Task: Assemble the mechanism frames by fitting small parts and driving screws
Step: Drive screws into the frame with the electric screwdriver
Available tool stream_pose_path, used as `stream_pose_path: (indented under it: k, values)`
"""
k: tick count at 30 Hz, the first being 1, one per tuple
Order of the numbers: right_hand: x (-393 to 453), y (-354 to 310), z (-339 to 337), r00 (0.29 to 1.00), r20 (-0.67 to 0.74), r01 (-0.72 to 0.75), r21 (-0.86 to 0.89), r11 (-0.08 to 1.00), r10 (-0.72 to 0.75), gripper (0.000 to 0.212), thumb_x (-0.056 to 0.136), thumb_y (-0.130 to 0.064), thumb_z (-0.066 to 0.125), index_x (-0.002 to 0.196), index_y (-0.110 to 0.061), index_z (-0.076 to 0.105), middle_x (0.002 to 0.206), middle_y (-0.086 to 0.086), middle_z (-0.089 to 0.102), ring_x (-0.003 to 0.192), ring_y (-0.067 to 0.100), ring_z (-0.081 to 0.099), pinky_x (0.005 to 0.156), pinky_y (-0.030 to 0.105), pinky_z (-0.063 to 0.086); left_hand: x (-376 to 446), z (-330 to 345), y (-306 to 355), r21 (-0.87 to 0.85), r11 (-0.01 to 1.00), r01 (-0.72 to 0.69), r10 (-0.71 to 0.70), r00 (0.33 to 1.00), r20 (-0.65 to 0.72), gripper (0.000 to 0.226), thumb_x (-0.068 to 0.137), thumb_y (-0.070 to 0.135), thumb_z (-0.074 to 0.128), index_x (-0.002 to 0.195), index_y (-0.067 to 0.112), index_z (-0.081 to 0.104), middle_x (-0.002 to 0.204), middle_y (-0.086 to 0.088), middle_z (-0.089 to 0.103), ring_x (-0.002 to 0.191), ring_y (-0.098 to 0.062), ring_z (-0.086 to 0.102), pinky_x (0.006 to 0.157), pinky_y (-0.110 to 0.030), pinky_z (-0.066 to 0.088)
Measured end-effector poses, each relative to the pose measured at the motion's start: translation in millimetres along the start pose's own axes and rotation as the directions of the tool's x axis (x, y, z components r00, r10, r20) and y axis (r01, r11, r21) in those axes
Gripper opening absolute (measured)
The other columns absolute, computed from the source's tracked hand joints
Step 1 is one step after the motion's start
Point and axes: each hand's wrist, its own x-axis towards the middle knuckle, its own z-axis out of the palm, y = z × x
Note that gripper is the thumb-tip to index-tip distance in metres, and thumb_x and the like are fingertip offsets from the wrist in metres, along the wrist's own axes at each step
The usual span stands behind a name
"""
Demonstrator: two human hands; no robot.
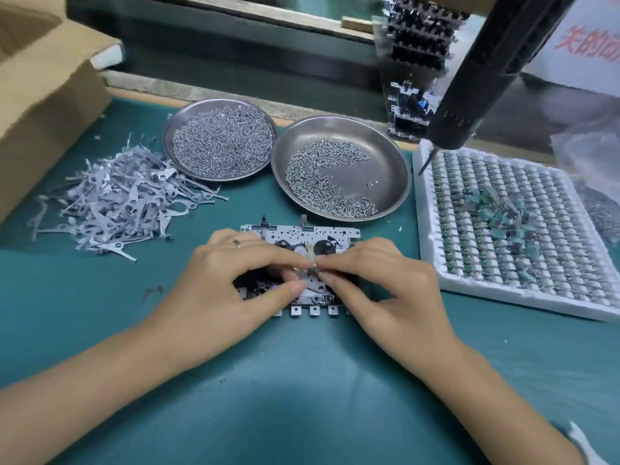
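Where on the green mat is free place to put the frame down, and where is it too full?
Bare mat lies between the two forearms, below the frame, and left of the left hand, below the lever pile. The back is crowded: two screw dishes, cardboard box, foam tray at the right.

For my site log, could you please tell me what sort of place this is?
Probably a factory assembly bench: two round steel dishes of small screws, a hanging black electric screwdriver, and a white foam tray of components.
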Motion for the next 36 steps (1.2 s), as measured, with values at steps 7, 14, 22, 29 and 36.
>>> stream_pose_path:
  k: [7, 14, 22, 29, 36]
  values:
    - [-2, -1, -1, 0.992, 0.061, 0.110, -0.023, 0.994, -0.108, 0.015, 0.083, -0.004, 0.069, 0.098, -0.004, 0.073, 0.086, -0.006, 0.069, 0.079, 0.020, 0.062, 0.077, 0.033, 0.049, 1, -4, 5, 0.008, 0.998, 0.062, -0.062, 0.998, 0.004, 0.016, 0.071, 0.027, 0.070, 0.087, 0.028, 0.073, 0.071, 0.017, 0.067, 0.080, 0.004, 0.059, 0.085, -0.027, 0.037]
    - [-2, 0, -8, 0.948, 0.200, 0.288, -0.200, 0.936, -0.249, 0.020, 0.086, -0.014, 0.070, 0.101, -0.001, 0.072, 0.092, 0.002, 0.072, 0.081, 0.025, 0.058, 0.080, 0.035, 0.048, 2, -3, 7, 0.033, 0.994, 0.107, -0.107, 0.994, -0.004, 0.011, 0.068, 0.029, 0.072, 0.079, 0.029, 0.072, 0.068, 0.019, 0.067, 0.080, 0.004, 0.058, 0.085, -0.025, 0.038]
    - [-6, 0, -2, 0.953, 0.157, 0.288, -0.205, 0.935, -0.259, 0.018, 0.084, -0.005, 0.071, 0.102, -0.001, 0.073, 0.083, 0.002, 0.072, 0.075, 0.026, 0.060, 0.075, 0.035, 0.047, 1, -6, 5, -0.096, 0.970, 0.223, -0.221, 0.975, 0.026, 0.020, 0.068, 0.018, 0.083, 0.079, 0.031, 0.072, 0.072, 0.016, 0.069, 0.079, -0.005, 0.064, 0.078, -0.020, 0.048]
    - [-13, -5, 7, 0.994, -0.022, 0.104, -0.143, 0.984, -0.108, 0.015, 0.081, -0.004, 0.071, 0.096, -0.005, 0.074, 0.073, 0.001, 0.069, 0.074, 0.021, 0.060, 0.071, 0.026, 0.050, 0, -4, 8, -0.099, 0.974, 0.206, -0.202, 0.978, 0.044, 0.013, 0.069, 0.031, 0.072, 0.081, 0.034, 0.072, 0.073, 0.021, 0.068, 0.084, -0.006, 0.063, 0.079, -0.015, 0.045]
    - [-16, -6, 14, 0.991, -0.109, 0.059, -0.137, 0.989, -0.074, 0.021, 0.075, 0.010, 0.071, 0.091, -0.004, 0.074, 0.086, -0.007, 0.059, 0.074, 0.018, 0.058, 0.074, 0.017, 0.047, 0, 0, 9, -0.144, 0.958, 0.248, -0.244, 0.969, 0.049, 0.014, 0.072, 0.028, 0.080, 0.082, 0.034, 0.072, 0.070, 0.021, 0.069, 0.086, -0.008, 0.061, 0.082, -0.020, 0.045]
